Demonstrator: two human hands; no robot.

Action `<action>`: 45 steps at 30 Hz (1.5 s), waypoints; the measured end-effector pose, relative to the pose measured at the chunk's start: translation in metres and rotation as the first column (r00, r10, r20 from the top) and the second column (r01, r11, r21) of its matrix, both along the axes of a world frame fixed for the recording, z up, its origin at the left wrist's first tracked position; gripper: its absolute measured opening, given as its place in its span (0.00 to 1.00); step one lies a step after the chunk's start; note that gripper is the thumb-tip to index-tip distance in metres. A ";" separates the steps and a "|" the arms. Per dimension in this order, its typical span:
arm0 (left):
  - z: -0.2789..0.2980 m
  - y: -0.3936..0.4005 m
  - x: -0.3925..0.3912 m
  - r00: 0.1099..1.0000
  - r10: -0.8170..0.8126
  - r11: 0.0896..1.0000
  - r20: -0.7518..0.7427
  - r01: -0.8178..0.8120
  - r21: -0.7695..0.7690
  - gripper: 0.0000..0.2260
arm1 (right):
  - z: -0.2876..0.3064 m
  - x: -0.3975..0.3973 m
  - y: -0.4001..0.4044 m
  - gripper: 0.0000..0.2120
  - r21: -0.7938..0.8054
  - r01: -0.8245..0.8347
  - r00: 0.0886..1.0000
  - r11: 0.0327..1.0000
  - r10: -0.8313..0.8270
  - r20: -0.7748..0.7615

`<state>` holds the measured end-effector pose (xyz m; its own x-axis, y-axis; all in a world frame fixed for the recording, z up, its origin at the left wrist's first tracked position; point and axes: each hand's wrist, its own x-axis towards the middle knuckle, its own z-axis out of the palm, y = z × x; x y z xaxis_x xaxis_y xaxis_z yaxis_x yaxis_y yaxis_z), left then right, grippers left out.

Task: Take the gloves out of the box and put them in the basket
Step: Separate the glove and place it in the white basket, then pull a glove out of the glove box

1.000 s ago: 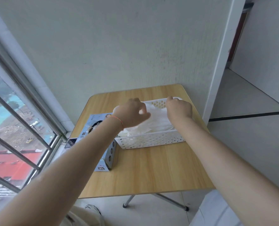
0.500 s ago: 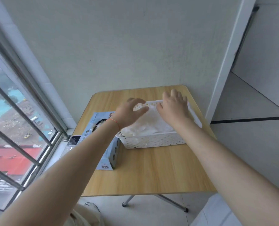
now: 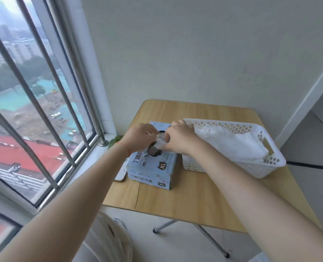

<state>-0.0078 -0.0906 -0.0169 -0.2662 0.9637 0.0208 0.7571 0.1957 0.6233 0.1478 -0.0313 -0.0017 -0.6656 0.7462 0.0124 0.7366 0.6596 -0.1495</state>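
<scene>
Two hands (image 3: 140, 138) (image 3: 179, 138) on one glove (image 3: 159, 143), one box (image 3: 153, 167).

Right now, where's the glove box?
Head view: the glove box sits left of centre on the wooden table, directly beside the white basket on its left, with both hands over its opening.

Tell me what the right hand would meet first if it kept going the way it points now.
Probably the left hand. The right hand points leftward over the glove box, both pinching a white glove at its opening; depth between them is unclear.
</scene>
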 end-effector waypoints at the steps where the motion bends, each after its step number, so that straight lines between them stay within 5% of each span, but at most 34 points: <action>1: -0.001 -0.003 -0.003 0.999 -0.044 0.999 0.020 0.045 -0.014 0.10 | 0.003 -0.004 -0.001 0.14 0.003 -0.006 1.000 1.000 0.006 -0.006; 4: 0.002 -0.009 -0.006 0.990 -0.104 0.994 0.099 0.105 -0.003 0.18 | 0.018 -0.009 -0.001 0.06 -0.118 0.013 0.963 0.993 -0.044 -0.265; 9: 0.008 -0.008 -0.003 0.999 0.045 0.984 -0.013 -0.042 0.175 0.14 | 0.049 -0.013 0.000 0.04 -0.380 0.023 0.669 0.925 -0.297 -0.681; 13: 0.018 -0.010 -0.003 0.987 0.054 0.962 0.150 -0.092 0.258 0.17 | 0.058 -0.008 0.004 0.04 -0.415 0.045 0.573 0.909 -0.364 -0.734; 19: 0.031 -0.017 -0.002 0.888 0.044 0.949 0.457 -0.180 0.259 0.15 | 0.048 -0.001 0.007 0.03 -0.506 0.044 0.630 0.861 -0.418 -0.655; 22: 0.041 -0.019 -0.007 0.744 0.045 0.927 0.667 -0.280 0.250 0.13 | 0.046 0.003 0.007 0.05 -0.510 0.065 0.654 0.858 -0.422 -0.627; 25: 0.053 -0.021 -0.011 0.641 0.033 0.928 0.767 -0.304 0.214 0.08 | 0.049 0.004 0.007 0.14 -0.551 -0.019 0.563 0.834 -0.447 -0.696; 29: 0.065 -0.021 -0.011 0.357 -0.045 0.918 0.933 -0.354 0.180 0.07 | 0.053 0.002 0.003 0.24 -0.626 -0.081 0.526 0.776 -0.500 -0.688; 34: 0.068 -0.027 -0.009 -0.004 -0.234 0.917 0.972 -0.332 0.220 0.10 | 0.045 0.003 -0.010 0.26 -0.853 -0.324 0.549 0.408 -0.653 -0.521; 37: 0.066 -0.028 -0.010 -0.094 -0.254 0.920 0.963 -0.332 0.210 0.12 | 0.041 0.005 -0.019 0.17 -0.860 -0.445 0.596 0.249 -0.634 -0.492; 41: 0.064 -0.032 -0.009 -0.022 -0.231 0.890 0.973 -0.408 0.202 0.11 | 0.042 0.006 -0.026 0.04 -0.835 -0.494 0.574 0.241 -0.631 -0.522; 43: 0.063 -0.034 -0.008 0.140 -0.119 0.869 0.983 -0.465 0.172 0.07 | 0.045 0.005 -0.022 0.05 -0.836 -0.445 0.532 0.321 -0.657 -0.535; 45: 0.060 -0.036 -0.007 0.406 0.075 0.899 0.911 -0.423 0.115 0.04 | 0.049 0.004 -0.018 0.05 -0.810 -0.360 0.428 0.463 -0.690 -0.584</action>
<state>-0.0146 -0.1261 0.0429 -0.5328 0.8372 -0.1234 -0.2805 -0.0372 0.9591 0.1518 -0.0488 0.0470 -0.5430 0.8113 -0.2165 -0.0461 -0.2862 -0.9571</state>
